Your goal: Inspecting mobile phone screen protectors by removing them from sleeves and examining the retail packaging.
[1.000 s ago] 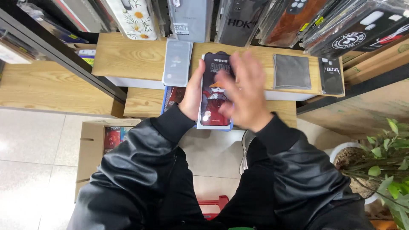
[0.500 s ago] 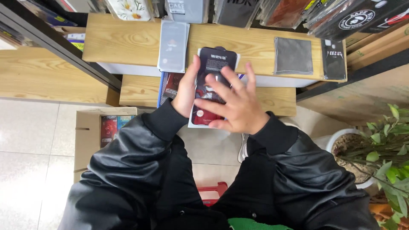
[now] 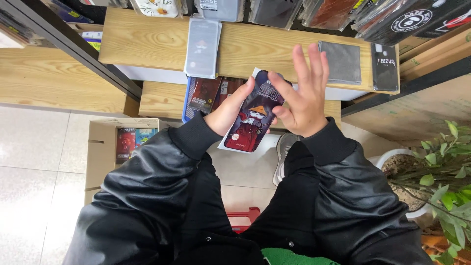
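Left hand (image 3: 226, 114) grips the flat illustrated packet (image 3: 252, 114) over the wooden shelf (image 3: 255, 46); right hand (image 3: 302, 95) hovers beside it, fingers (image 3: 305, 66) spread, grasping nothing. Looks like mid-inspection.

Glossy black jacket sleeves (image 3: 162, 191) with ribbed knit cuffs (image 3: 194, 135)

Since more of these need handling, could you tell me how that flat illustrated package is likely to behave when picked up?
The illustrated package looks stiff: it stays flat gripped only by the left hand. Probably light, since it looks thin. Its surface looks glossy, so perhaps slippery.
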